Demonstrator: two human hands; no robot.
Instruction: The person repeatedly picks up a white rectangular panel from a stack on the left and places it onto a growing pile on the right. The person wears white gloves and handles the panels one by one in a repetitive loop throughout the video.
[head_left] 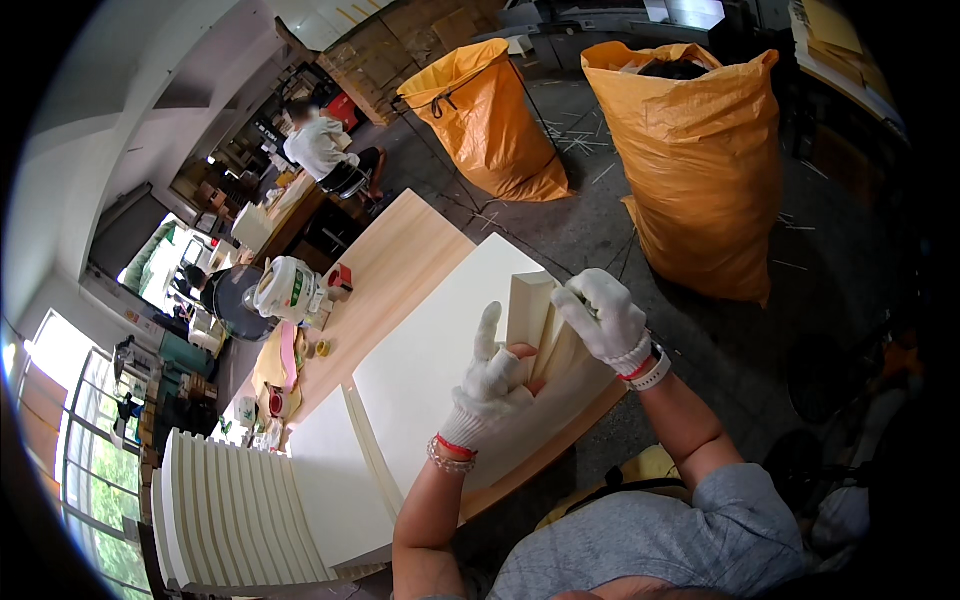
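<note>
A cream paperboard piece with folded-up walls [527, 308], like a narrow open box, stands tilted over a large white sheet [430, 340] on the table. My left hand [485, 388], in a white glove with bare fingertips showing, grips its near left side, the index finger pointing up along it. On the right, my gloved right hand [608, 312] has its fingers curled in at the box's upper right edge. What those fingertips pinch is partly hidden by the glove.
White boards stand stacked [235, 510] at the near left. A white bucket [290, 288], tape rolls [322, 348] and pink paper [289, 355] lie along the table's left side. Two orange sacks [690, 170] [490, 130] stand beyond. A person [320, 145] sits at another table.
</note>
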